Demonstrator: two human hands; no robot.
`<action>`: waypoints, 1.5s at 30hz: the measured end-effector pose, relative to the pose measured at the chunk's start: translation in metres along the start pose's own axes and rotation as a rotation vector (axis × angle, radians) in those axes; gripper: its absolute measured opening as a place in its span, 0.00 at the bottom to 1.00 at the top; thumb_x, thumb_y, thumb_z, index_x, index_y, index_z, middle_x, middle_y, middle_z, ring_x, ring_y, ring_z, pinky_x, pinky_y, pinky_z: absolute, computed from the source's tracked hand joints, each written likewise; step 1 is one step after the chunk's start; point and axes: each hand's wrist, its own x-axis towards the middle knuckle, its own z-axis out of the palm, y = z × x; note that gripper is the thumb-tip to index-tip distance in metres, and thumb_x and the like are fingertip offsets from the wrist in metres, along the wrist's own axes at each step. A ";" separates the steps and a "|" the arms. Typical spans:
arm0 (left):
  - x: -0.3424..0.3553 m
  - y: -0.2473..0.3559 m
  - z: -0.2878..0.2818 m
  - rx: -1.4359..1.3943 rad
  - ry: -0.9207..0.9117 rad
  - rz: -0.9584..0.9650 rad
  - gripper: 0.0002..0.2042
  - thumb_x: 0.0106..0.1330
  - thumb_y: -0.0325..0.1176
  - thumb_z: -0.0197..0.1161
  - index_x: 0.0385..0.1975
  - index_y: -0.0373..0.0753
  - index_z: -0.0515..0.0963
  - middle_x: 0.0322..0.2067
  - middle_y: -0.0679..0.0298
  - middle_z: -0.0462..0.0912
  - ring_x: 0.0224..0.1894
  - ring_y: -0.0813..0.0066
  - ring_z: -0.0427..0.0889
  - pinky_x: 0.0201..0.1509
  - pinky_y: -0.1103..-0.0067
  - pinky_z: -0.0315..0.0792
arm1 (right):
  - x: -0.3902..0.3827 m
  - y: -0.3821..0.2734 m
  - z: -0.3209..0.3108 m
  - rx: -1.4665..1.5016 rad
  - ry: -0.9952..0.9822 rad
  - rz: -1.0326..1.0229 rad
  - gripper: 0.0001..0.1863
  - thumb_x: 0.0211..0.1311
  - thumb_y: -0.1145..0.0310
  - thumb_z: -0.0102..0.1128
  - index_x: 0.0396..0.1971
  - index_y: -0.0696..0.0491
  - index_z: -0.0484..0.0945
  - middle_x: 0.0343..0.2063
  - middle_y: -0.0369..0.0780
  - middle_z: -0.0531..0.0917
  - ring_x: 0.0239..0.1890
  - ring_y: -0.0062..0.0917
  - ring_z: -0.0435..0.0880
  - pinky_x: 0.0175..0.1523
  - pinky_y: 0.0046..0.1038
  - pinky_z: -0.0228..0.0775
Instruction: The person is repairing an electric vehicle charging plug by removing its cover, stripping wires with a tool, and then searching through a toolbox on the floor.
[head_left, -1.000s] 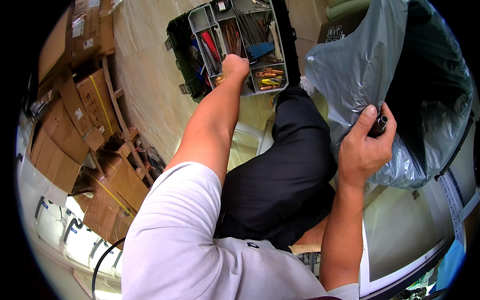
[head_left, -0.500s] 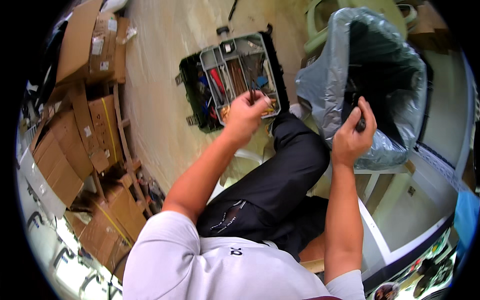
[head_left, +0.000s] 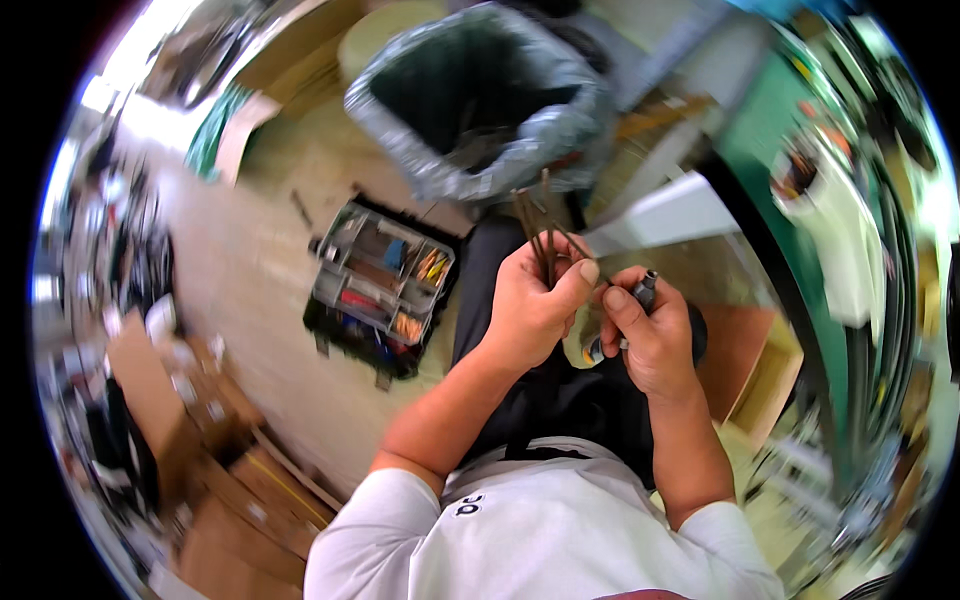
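Observation:
In front of my lap, my left hand (head_left: pixel 540 300) is closed around several thin, dark brown rods (head_left: pixel 543 235), whose ends stick out past the fingers. Close beside it on the right, my right hand (head_left: pixel 652 345) grips a short dark cylindrical tool (head_left: pixel 646 288). A small part with a bit of yellow (head_left: pixel 594 350) shows below the right fingers; its kind is hard to make out. On the floor to the left lies an open toolbox (head_left: pixel 437 328), its compartments holding a red-handled tool (head_left: pixel 362 301), brown rods and small yellow pieces.
A bin lined with a grey plastic bag (head_left: pixel 400 150) stands beyond my hands. Flattened cardboard boxes (head_left: pixel 260 500) are piled at the lower left. On the right is a green surface (head_left: pixel 770 130) with a dark edge and clutter. A wooden box (head_left: pixel 768 385) sits beside my right forearm.
The view has swung to the right. My hands have come together; the left, with the rods, is away from the toolbox, and the right, with its tool, is away from the bin.

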 end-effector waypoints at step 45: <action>-0.008 -0.107 0.263 0.239 -0.271 -0.056 0.12 0.68 0.41 0.54 0.40 0.38 0.73 0.08 0.75 0.58 0.08 0.87 0.53 0.11 0.85 0.51 | -0.150 -0.044 -0.199 0.208 0.787 -0.541 0.09 0.62 0.72 0.58 0.24 0.59 0.75 0.19 0.31 0.72 0.21 0.10 0.64 0.25 0.16 0.55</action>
